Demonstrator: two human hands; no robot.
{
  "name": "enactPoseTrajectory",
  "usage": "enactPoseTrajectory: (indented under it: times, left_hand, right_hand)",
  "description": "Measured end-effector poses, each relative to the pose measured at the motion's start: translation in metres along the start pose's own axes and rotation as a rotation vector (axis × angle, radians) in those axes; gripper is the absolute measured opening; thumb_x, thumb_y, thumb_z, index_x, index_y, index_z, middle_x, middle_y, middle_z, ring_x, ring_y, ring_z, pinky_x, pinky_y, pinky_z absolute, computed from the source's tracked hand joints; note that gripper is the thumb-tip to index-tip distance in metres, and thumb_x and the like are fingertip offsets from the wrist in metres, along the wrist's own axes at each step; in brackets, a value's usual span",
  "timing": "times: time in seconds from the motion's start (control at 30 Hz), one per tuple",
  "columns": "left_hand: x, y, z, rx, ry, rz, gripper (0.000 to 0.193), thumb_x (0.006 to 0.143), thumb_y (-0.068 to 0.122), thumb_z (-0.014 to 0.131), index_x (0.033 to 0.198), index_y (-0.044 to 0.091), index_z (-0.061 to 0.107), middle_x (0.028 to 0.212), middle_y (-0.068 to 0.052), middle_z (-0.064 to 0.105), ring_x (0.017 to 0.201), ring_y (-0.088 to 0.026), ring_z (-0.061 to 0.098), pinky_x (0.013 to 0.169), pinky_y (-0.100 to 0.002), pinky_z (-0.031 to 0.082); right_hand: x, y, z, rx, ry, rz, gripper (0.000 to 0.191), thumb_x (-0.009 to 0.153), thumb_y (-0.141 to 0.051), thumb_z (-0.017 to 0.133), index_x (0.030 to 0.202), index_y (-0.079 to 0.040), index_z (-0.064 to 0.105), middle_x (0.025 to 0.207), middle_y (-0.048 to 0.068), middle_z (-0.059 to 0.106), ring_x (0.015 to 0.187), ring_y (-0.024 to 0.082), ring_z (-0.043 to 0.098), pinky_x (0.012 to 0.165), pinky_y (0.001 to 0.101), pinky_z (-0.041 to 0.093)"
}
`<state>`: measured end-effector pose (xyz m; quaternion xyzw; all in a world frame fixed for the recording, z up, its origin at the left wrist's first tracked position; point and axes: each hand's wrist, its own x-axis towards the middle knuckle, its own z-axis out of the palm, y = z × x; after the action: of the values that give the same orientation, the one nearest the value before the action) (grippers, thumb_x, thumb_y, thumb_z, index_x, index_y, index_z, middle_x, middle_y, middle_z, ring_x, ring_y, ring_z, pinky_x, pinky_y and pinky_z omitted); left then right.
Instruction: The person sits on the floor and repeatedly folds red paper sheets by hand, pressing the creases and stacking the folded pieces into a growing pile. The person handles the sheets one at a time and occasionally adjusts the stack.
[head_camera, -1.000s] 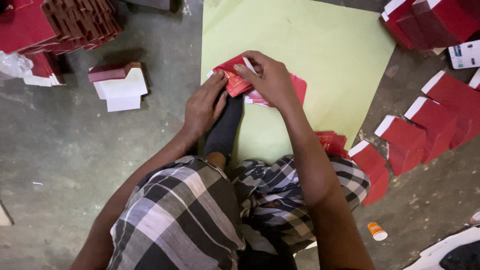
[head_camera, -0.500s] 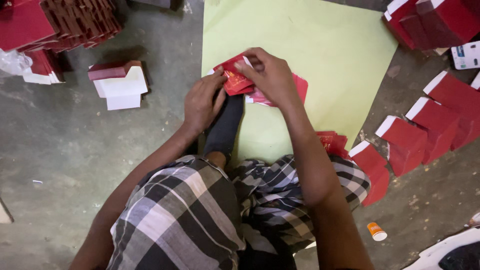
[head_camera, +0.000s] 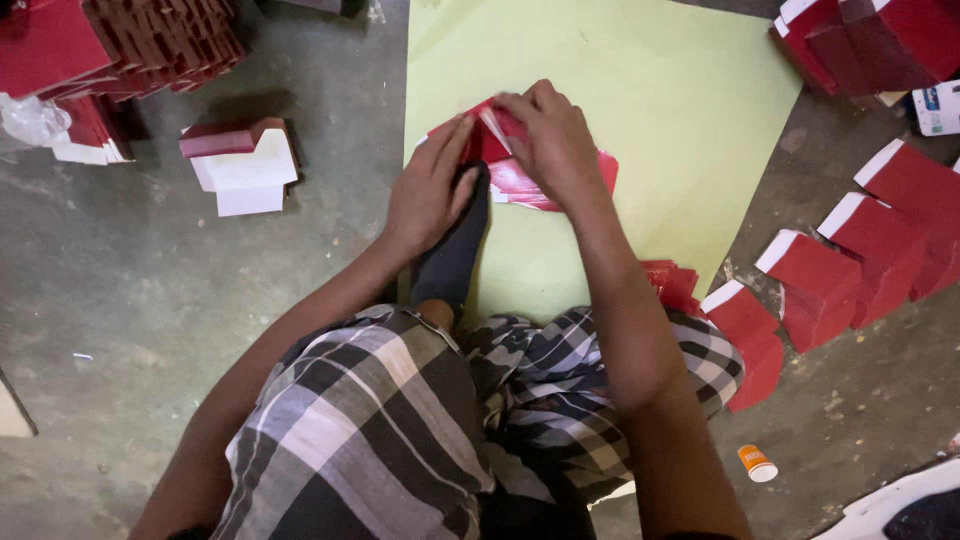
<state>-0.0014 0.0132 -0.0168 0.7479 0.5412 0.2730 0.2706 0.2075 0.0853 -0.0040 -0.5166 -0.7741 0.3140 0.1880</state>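
left hand (head_camera: 428, 195): fingers flat and together, pressed on the left end of the red sheet (head_camera: 560, 180). Looked like a hold-down, so the piece wouldn't slide.
right hand (head_camera: 555, 140): curled over the top of the same sheet, fingertips pinching a raised fold near its upper edge. Grip closed on the sheet.
red sheet: lay on the green paper (head_camera: 650, 100), just ahead of the person's dark-socked foot (head_camera: 455, 250); part hidden under both hands. Glossy, creased, with a white underside showing at the fold. Exact shape of the fold hard to tell, hands covered it.
green paper: spread on the concrete floor (head_camera: 150, 300) as a work mat, probably to keep the pieces off the grit.
flat red pieces (head_camera: 672, 282): small stack beside the right knee, within reach of the right arm.
finished boxes (head_camera: 860, 250): red with white edges, lined up to the right, apart from the mat.
more boxes (head_camera: 150, 40): piled top left; one red-and-white box (head_camera: 245, 165) sat alone on the floor left of the mat.
orange cap (head_camera: 757, 463): small, on the floor lower right, well apart from the hands.
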Motion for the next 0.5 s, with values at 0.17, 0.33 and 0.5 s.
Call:
enactPoseTrajectory:
  times: [0.17, 0.33, 0.5]
  left_hand:
    - [0.017, 0.011, 0.010, 0.060, -0.151, -0.210, 0.076, 0.095, 0.023, 0.072, 0.158, 0.005, 0.035, 0.138, -0.019, 0.056, 0.130, -0.036, 0.048, 0.108, -0.047, 0.039]
    - [0.020, 0.011, 0.015, 0.261, -0.074, -0.031, 0.067, 0.099, 0.021, 0.067, 0.159, 0.009, 0.039, 0.153, -0.015, 0.053, 0.125, -0.033, 0.049, 0.105, -0.046, 0.040]
    - [0.024, 0.009, 0.016, 0.328, -0.104, -0.040, 0.058, 0.104, 0.027, 0.065, 0.157, 0.011, 0.046, 0.144, -0.010, 0.051, 0.123, -0.033, 0.048, 0.100, -0.047, 0.040]
  right_hand:
    - [-0.008, 0.012, 0.010, 0.020, -0.016, 0.084, 0.033, 0.098, -0.011, 0.072, 0.130, -0.014, 0.071, 0.107, 0.010, 0.064, 0.096, 0.030, 0.063, 0.084, 0.0418, 0.051]
    - [-0.046, -0.011, 0.025, -0.508, 0.109, -0.117, 0.043, 0.094, -0.011, 0.071, 0.137, -0.013, 0.068, 0.112, 0.007, 0.063, 0.102, 0.024, 0.061, 0.089, 0.0425, 0.046]
    - [-0.064, -0.050, 0.023, -0.461, 0.006, 0.048, 0.022, 0.093, -0.025, 0.074, 0.104, -0.006, 0.074, 0.100, 0.011, 0.065, 0.096, 0.027, 0.061, 0.082, 0.0455, 0.050]
